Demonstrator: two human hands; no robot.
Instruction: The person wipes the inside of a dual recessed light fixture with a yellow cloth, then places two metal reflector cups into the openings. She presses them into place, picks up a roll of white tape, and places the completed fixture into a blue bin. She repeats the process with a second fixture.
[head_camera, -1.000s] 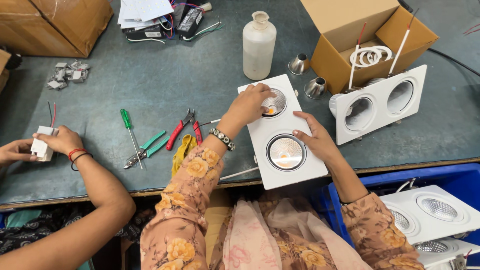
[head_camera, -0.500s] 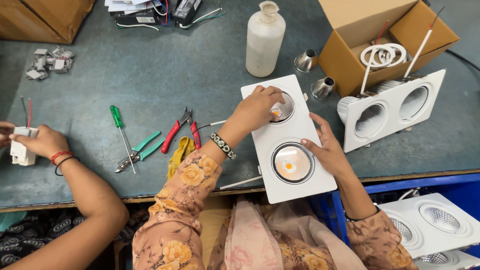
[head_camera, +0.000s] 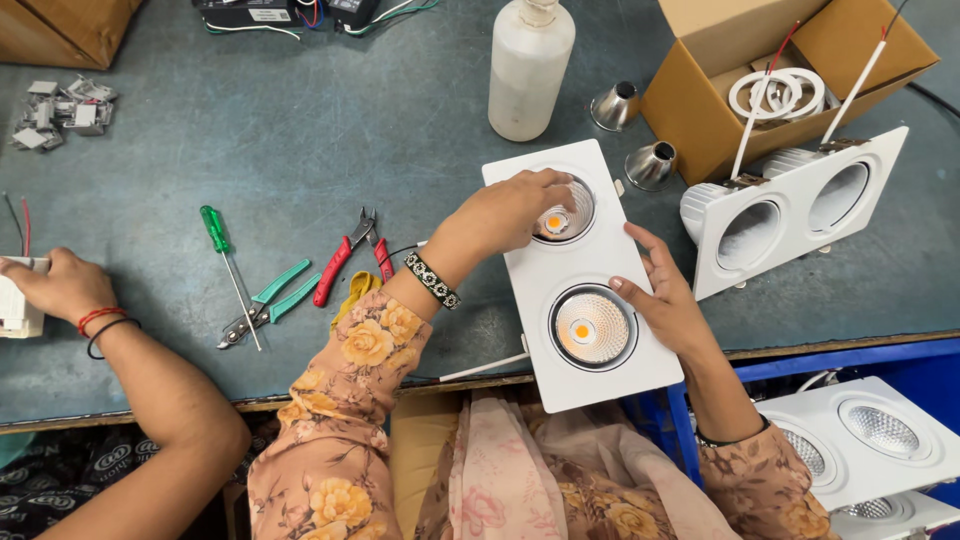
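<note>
A white twin downlight fixture (head_camera: 585, 275) lies on the grey-green bench, both lamps glowing orange. My left hand (head_camera: 505, 212) rests on its far lamp ring (head_camera: 560, 210), fingers curled over the rim. My right hand (head_camera: 665, 300) steadies the fixture's right edge beside the near lamp (head_camera: 590, 328), fingers spread.
A second white twin housing (head_camera: 795, 210) leans by an open cardboard box (head_camera: 790, 70). Two metal reflector cones (head_camera: 650, 165), a white bottle (head_camera: 528, 65), red pliers (head_camera: 345, 255), green cutters (head_camera: 270, 300), a green screwdriver (head_camera: 225, 255). Another person's hand (head_camera: 60, 285) holds a small white part at left. More fixtures (head_camera: 860, 440) sit in a blue bin.
Both lamps now glow more brightly. My hands stay on the fixture; the view has shifted slightly, with the other person's hand nearer the left edge.
</note>
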